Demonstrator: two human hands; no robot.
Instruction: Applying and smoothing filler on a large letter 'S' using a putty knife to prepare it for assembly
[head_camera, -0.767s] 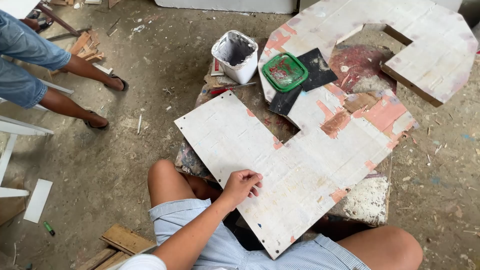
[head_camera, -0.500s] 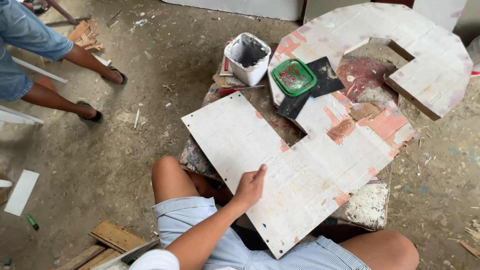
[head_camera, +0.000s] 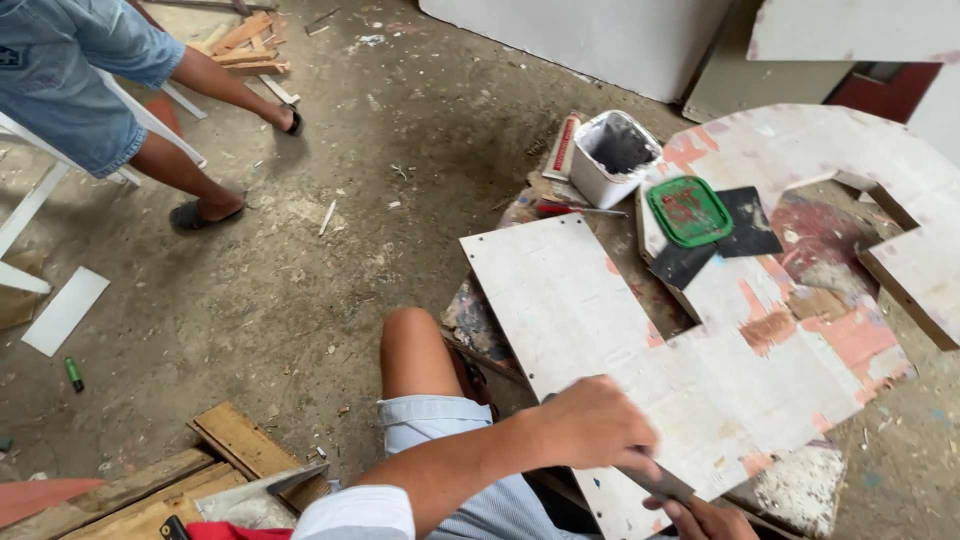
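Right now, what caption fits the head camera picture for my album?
Left hand presses on a big white cut-out board; right hand holds a flat tool at its edge.

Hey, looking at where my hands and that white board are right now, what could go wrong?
The white board overhangs its support toward your lap, so pressure from the left hand near that edge might tip it. The thin dark tool sits between both hands; a slip could nick the right hand. A tilt could also slide the green lid off.
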